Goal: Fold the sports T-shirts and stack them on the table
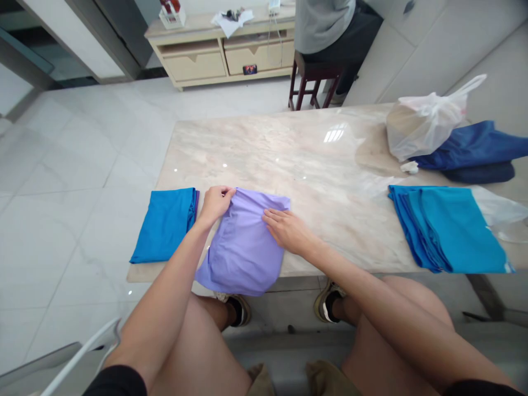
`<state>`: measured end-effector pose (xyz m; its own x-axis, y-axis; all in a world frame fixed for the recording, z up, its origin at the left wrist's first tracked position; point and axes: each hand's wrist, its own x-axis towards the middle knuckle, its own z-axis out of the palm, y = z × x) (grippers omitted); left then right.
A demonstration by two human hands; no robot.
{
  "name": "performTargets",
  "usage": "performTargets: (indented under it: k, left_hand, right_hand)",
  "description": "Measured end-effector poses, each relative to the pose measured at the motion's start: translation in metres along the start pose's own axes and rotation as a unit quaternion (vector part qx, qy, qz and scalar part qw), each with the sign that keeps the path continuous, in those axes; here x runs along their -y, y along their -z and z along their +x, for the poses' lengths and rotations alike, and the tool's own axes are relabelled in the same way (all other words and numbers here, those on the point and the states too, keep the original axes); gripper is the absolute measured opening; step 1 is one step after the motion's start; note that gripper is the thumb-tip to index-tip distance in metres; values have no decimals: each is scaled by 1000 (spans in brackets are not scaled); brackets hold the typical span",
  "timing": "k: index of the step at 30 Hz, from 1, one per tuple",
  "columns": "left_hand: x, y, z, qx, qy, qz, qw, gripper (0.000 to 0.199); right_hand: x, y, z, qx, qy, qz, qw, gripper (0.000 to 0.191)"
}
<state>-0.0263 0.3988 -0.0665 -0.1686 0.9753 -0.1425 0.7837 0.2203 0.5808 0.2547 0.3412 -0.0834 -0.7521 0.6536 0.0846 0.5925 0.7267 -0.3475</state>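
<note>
A purple cloth [249, 250] lies on the marble table, its near edge hanging over the table's front edge. My left hand [216, 203] pinches the cloth's far left corner between thumb and fingers. On the cloth's right side my right hand [284, 226] rests with its fingers stretched out together, pressing on the fabric. Left of the purple cloth is a folded blue cloth [167, 223], with a dark purple edge showing beneath it. A stack of folded blue and teal cloths [454, 228] sits at the table's right.
The marble table [247, 143] carries a tied white plastic bag [424, 124] and dark blue fabric [474, 146] at the far right. Beyond it, a person [325, 27] sits on a dark wooden stool [315, 71] beside a low cabinet [198, 63].
</note>
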Motion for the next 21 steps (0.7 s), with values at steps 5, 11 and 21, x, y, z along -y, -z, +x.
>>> performTargets:
  k: [5,11,21]
  left_hand:
    - [-18,-5,5,-15,49,-39,998,29]
    - [-57,0,-56,-37,-38,138,989,29]
    - [-53,2,-107,128,38,312,941,45]
  right_hand:
    - [-39,21,-18,11,-5,24,1000,35]
    - [-56,29,-32,7,-4,22,1000,34]
    - [-63,18,-25,-3,-71,-8,997,47]
